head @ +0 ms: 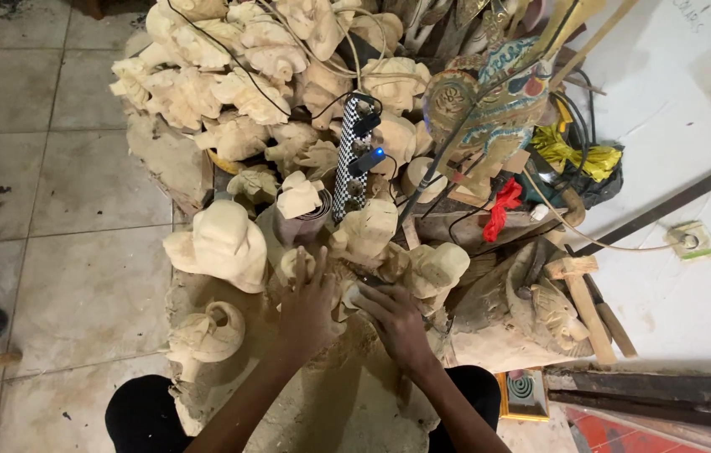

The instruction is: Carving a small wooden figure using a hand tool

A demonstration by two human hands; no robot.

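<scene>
Pale wood carvings (221, 243) crowd the low work surface. The left hand (305, 306) lies flat with fingers spread on the sawdust-covered board (347, 403), holding nothing. The right hand (393, 323) is curled around a small pale carved piece (354, 294), just beside the left. A checkered power strip (348, 159) lies among the carvings behind. A small framed card with a spiral (525, 393) sits at the right edge. Open tiled floor (62, 210) is on the left.

Both bare forearms reach forward from the bottom of the view, converging. The left hand (305, 304) lies palm down, fingers spread and pointing away. The right hand (395, 321) curls inward, fingers apparently bent in a loose grasp, though its fingertips are hidden.
</scene>
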